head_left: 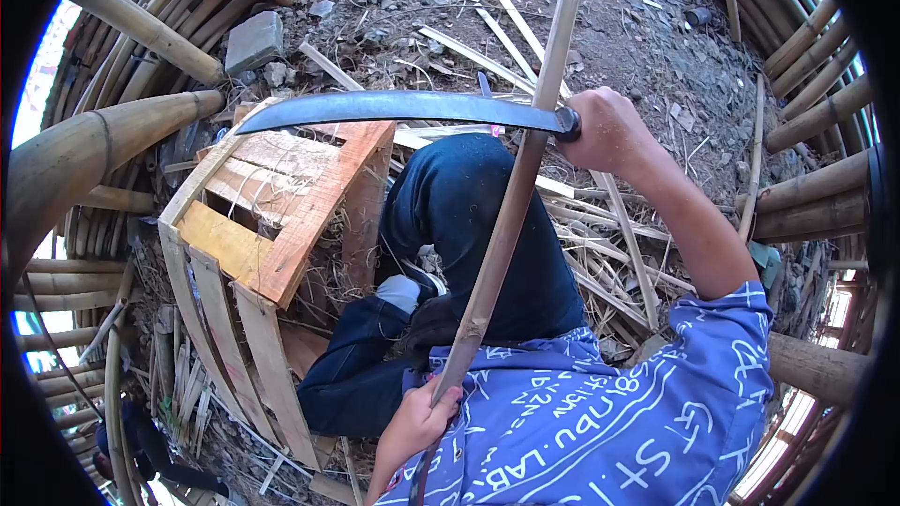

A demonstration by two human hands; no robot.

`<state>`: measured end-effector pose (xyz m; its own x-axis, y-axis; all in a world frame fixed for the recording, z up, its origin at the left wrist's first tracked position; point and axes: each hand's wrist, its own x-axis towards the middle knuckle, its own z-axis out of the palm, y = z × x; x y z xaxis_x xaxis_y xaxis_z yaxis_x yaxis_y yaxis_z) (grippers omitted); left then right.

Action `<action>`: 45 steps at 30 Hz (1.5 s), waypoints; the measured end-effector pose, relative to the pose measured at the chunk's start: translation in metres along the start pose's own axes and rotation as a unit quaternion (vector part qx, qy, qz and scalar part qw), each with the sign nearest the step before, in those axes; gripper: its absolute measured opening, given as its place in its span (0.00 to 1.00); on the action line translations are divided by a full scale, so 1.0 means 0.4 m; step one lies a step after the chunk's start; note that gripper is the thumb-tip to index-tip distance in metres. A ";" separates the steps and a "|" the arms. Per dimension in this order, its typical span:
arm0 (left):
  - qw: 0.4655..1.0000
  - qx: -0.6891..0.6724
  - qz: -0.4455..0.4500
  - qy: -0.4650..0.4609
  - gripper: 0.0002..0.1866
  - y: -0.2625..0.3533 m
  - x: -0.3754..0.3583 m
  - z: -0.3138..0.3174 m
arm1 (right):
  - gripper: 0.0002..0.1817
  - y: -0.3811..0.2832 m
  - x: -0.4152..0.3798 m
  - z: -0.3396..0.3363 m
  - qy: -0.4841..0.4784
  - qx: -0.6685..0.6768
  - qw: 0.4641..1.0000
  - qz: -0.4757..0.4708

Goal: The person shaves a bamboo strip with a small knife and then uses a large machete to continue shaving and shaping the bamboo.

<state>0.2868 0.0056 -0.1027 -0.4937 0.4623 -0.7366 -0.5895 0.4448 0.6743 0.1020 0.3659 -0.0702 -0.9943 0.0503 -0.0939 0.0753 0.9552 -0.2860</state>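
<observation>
My right hand (603, 128) is closed round the handle of a machete (394, 109), whose long curved blade points left. Close to that hand, the blade crosses a long split bamboo pole (502, 225) in this view. My left hand (424, 419) grips the pole near its lower end, beside my blue printed shirt. From there the pole slants up past my bent knee (459, 187) to the top of the view. Under the blade's far end stands a slatted wooden crate (272, 215), lying close to my legs.
Bamboo strips and shavings (600, 253) litter the stony ground around my legs. A concrete block (254, 41) lies beyond the crate. Thick bamboo poles (103, 145) frame both sides. At the lower left, part of another person (141, 440) in dark clothing shows.
</observation>
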 end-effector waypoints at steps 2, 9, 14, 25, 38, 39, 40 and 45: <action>1.000 0.006 -0.004 -0.001 0.16 0.003 0.002 0.004 | 0.10 0.012 0.007 0.010 0.011 -0.010 1.000 -0.003; 1.000 -0.019 0.018 0.009 0.17 -0.002 0.002 0.008 | 0.09 0.024 0.028 0.022 0.044 -0.048 0.998 -0.022; 0.999 -0.029 0.012 0.006 0.17 -0.010 -0.006 0.009 | 0.12 0.055 0.065 -0.016 0.051 -0.079 0.995 0.019; 0.999 0.004 0.036 0.032 0.14 -0.015 -0.015 0.006 | 0.15 0.168 0.170 -0.070 0.107 -0.119 0.980 0.115; 0.997 0.006 0.048 0.057 0.12 -0.025 -0.012 -0.020 | 0.12 0.285 0.027 -0.066 0.209 0.017 0.970 0.123; 0.997 0.008 0.043 0.058 0.12 -0.016 -0.011 -0.021 | 0.11 0.237 -0.012 -0.039 0.180 0.035 0.979 0.093; 0.997 0.007 0.047 0.064 0.11 -0.004 -0.008 -0.021 | 0.09 0.184 -0.049 -0.014 0.152 0.054 0.985 0.064; 0.997 -0.045 0.044 0.037 0.10 -0.013 0.007 -0.024 | 0.08 0.001 -0.129 0.037 0.093 0.120 0.988 0.007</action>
<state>0.2824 -0.0027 -0.1089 -0.5903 0.4370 -0.6787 -0.5948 0.3329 0.7317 0.1544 0.3595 -0.0797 -0.9879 0.1373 0.0718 0.0826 0.8587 -0.5058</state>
